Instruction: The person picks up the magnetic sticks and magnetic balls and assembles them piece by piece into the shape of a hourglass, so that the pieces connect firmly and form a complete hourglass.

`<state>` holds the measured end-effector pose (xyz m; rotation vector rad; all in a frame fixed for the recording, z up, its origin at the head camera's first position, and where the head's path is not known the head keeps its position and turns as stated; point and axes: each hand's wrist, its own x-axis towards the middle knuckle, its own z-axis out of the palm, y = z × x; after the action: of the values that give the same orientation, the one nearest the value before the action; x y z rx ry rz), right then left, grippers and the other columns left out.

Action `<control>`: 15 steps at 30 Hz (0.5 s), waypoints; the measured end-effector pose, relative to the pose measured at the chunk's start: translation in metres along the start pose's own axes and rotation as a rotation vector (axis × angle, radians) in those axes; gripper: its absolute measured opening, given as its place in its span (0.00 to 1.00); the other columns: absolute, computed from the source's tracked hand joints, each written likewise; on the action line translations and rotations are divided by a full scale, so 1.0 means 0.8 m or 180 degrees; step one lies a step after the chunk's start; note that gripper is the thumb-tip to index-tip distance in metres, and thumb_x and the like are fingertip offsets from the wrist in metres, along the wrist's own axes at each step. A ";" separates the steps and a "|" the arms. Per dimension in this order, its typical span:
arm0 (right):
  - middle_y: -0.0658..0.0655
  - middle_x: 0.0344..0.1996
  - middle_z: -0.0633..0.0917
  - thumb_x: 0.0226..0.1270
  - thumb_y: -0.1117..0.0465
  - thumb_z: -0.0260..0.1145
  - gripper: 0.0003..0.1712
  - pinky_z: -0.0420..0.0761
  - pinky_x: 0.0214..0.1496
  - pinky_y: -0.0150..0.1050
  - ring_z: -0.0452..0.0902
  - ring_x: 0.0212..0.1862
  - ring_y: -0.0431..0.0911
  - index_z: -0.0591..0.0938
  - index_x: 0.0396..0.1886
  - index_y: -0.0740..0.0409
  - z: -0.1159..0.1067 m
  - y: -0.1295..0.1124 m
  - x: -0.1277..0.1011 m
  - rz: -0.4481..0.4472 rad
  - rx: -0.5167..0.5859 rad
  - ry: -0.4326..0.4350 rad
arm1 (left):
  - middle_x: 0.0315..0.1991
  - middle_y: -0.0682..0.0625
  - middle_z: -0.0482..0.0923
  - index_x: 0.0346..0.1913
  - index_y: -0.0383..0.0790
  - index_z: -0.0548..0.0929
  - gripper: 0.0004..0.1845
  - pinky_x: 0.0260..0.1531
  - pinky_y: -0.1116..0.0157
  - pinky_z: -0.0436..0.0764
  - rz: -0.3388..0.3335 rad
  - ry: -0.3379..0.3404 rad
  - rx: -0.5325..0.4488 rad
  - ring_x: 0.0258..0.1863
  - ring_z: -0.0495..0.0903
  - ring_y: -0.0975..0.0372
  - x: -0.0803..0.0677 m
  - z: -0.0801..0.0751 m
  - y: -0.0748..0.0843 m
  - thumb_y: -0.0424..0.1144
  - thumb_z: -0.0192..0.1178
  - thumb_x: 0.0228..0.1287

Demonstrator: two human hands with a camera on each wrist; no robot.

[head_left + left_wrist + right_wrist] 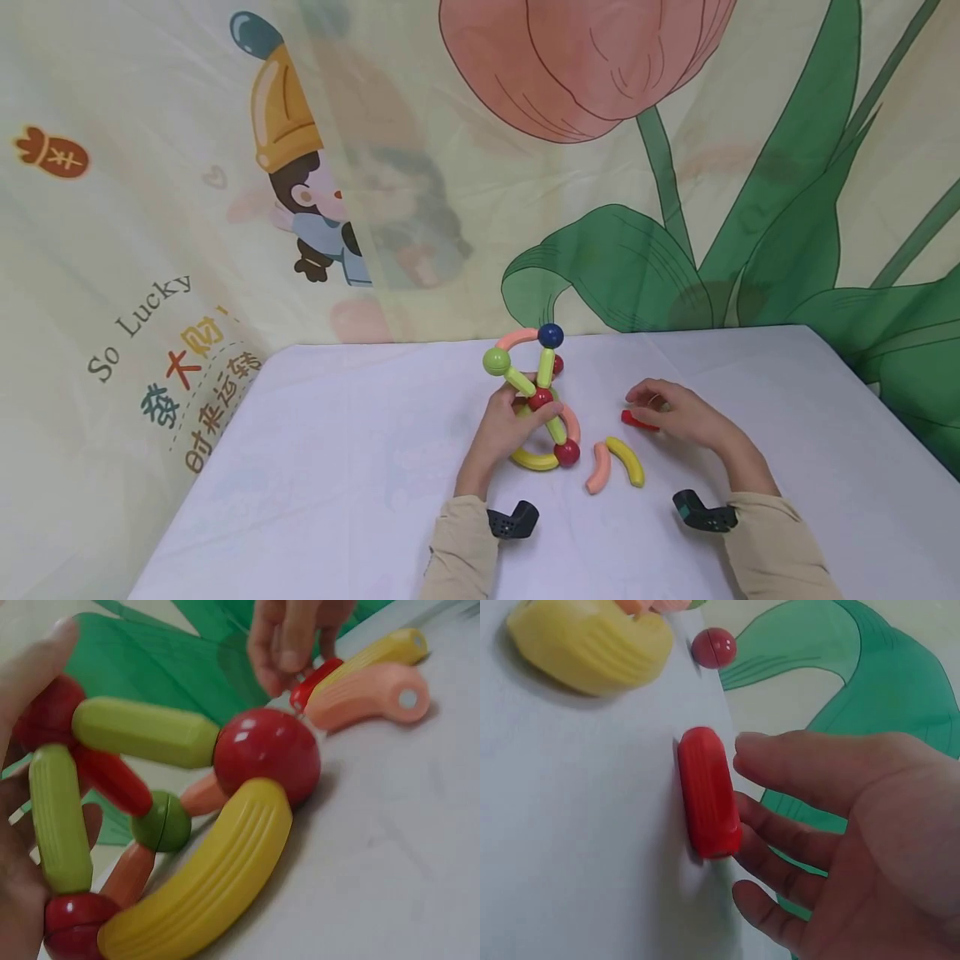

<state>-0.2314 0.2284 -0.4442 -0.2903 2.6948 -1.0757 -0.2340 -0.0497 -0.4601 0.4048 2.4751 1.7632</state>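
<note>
My left hand (pixel 504 427) grips a standing frame of magnetic sticks and balls around its middle red ball (pixel 541 398). From that ball, light-green sticks (pixel 142 731) lead to a lower red ball (pixel 567 452), a green ball (pixel 496 361) and a dark-blue ball (pixel 551 335). A curved yellow stick (pixel 206 877) forms part of the base, on the white table. To the right, my right hand (pixel 684 415) hovers at a short red stick (pixel 707 793) lying on the table. Its thumb stands apart from the stick in the right wrist view, the other fingers just beyond it.
Between the hands lie a loose curved pink stick (pixel 597 468) and a loose curved yellow stick (pixel 626 462). Another red ball (pixel 713 648) shows behind the frame. A printed cloth (pixel 420 167) hangs behind the white table (pixel 337 467).
</note>
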 end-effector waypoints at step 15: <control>0.55 0.39 0.80 0.59 0.58 0.68 0.17 0.76 0.41 0.37 0.71 0.42 0.48 0.80 0.48 0.59 0.006 0.017 -0.006 0.0028 -0.0115 -0.0023 | 0.50 0.55 0.80 0.52 0.51 0.80 0.17 0.58 0.59 0.73 0.0277 -0.0187 0.0046 0.53 0.75 0.62 -0.007 -0.011 -0.002 0.47 0.64 0.60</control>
<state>-0.2271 0.2362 -0.4560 -0.2878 2.7091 -1.0224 -0.2304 -0.0599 -0.4593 0.5652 2.4669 1.7382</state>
